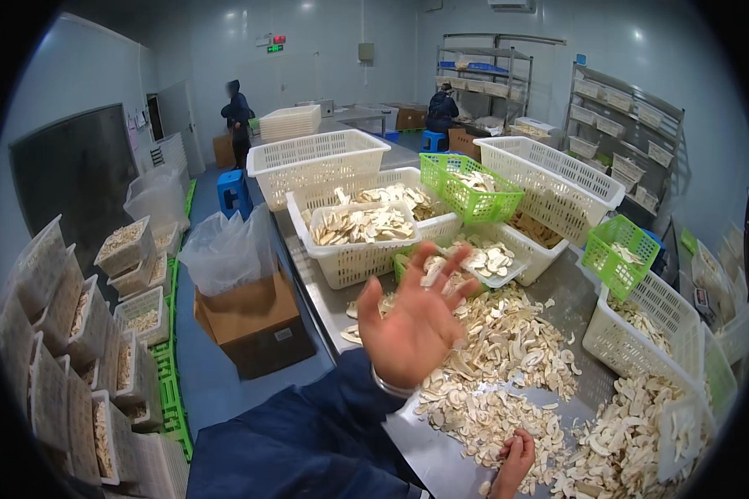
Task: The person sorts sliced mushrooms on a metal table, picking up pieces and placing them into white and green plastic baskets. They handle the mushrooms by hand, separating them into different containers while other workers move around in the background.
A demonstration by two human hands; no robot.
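Note:
My left hand (412, 321) is raised palm up above the metal table, fingers spread and slightly curled, nothing in it; a ring-like bracelet circles the wrist. At the lower right, my right hand (517, 458) rests at a pile of dried mushroom slices (493, 418); its fingers are bent, and whether they hold a slice cannot be told. Beyond the raised hand, a clear plastic tray (517, 272) of slices sits by the main heap (524, 337). A small white basket (362, 226) full of slices rests on a larger white basket (349, 265).
Green baskets (474, 196) (624, 249) perch on white crates. Another slice pile (624, 430) lies at right beside a white crate (655, 312). A cardboard box (256, 330) with a plastic bag stands left of the table. Stacked crates (112, 436) line the left. Two people are farther back.

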